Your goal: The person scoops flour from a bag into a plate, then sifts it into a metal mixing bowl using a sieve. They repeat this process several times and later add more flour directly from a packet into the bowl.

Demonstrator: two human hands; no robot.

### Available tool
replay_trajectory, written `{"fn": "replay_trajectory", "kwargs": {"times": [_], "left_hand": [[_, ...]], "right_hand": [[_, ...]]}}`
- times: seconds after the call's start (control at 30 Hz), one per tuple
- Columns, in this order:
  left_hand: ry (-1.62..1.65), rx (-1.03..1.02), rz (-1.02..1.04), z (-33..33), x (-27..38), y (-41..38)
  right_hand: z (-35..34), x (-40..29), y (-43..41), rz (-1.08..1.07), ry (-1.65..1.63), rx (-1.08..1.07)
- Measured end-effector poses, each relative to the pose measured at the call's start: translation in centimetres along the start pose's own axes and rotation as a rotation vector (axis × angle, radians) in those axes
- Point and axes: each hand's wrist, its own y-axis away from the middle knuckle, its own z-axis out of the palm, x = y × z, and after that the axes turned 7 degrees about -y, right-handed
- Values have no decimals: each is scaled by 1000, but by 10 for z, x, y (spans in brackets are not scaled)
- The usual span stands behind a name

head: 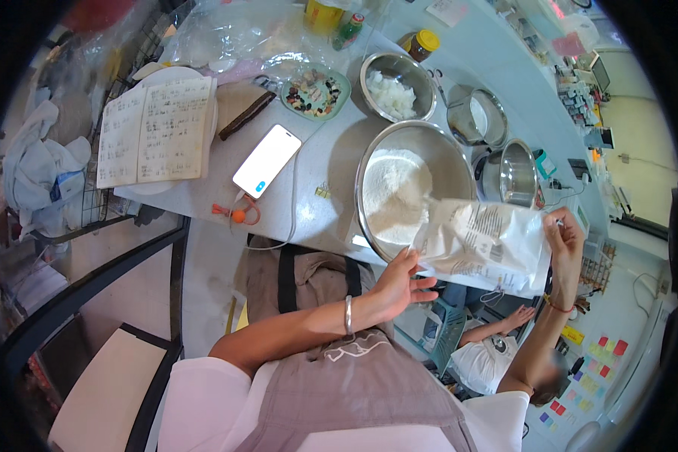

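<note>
A white printed plastic bag [480, 243] is held sideways, its mouth over a large stainless steel bowl [457, 135]. White powder that looks like flour [395, 181] is heaped in the bowl, partly in the bag's shadow. My left hand [392, 288] pinches the lower edge of the bag's mouth near the rim, other fingers spread. At the bag's far end, my right hand [565, 231] grips a corner and holds it up. Behind the large bowl stands a smaller metal bowl [429, 107] with pale translucent chunks [390, 93].
A phone [267, 161] with a lit screen and a cable lie left of the bowl. Farther left are an open handwritten notebook [172, 130] and a green plate [316, 104] of small dried pieces. Metal pots [511, 175] crowd the right. Another person [486, 356] is at lower right.
</note>
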Motion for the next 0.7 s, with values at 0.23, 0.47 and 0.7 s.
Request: {"fn": "replay_trajectory", "kwargs": {"times": [0.23,0.47,0.7], "left_hand": [[8,4,1,-6,2,2],[-57,-12,72,-2,12,-1],[45,7,79,-16,2,-14]], "right_hand": [[18,-1,-2,-15,-23,-24],[-5,6,-6,-46,-111,48],[15,5,-13,31,-103,-26]]}}
